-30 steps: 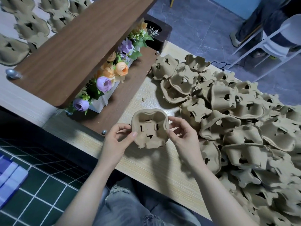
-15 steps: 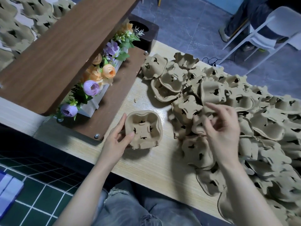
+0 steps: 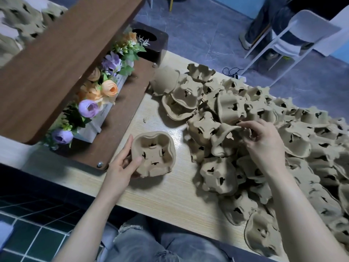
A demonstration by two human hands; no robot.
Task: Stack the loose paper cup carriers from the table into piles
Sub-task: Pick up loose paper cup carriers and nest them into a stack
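Observation:
A brown pulp cup carrier [image 3: 154,155] rests open side up on the light wooden table [image 3: 170,197]. My left hand [image 3: 122,165] grips its left rim, thumb inside. To the right spreads a big heap of loose carriers [image 3: 264,140]. My right hand [image 3: 264,142] is over the heap and pinches the edge of one tilted carrier [image 3: 225,138] near the heap's left side.
A dark wooden shelf board [image 3: 62,59] slants over a white box of artificial flowers [image 3: 98,103] on the left. More carriers [image 3: 18,19] lie beyond it. A white chair [image 3: 302,35] and a person's legs [image 3: 264,16] are at the far right.
My right hand let go of the carrier it held with the left hand, moved right over the heap and pinched a loose carrier. The left hand set the first carrier down on the table.

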